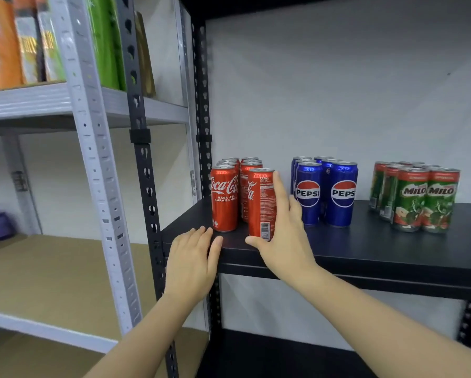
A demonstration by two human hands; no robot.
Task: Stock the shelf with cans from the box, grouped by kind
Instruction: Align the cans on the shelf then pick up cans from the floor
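**Head view: seating the front cola can in its group**

Head camera showed the left hand [193,257] lying flat with straight fingers on the near edge of the black shelf [378,241], holding nothing. Just right of it stood the red cola cans [225,200], packed in rows at the far left of the shelf. The right hand [280,236] was on the nearest cola can [260,204], thumb at its base and fingers laid up its right side, loosely spread rather than clenched. That can stood upright, near the shelf edge and slightly ahead of its row.

To finish well, the can probably needed a gentle push back and left until it met its neighbours, kept upright, label turned forward. Further right, the blue cola cans [325,192] and green malt drink cans [417,197] stood apart in their own groups. No box was in view.
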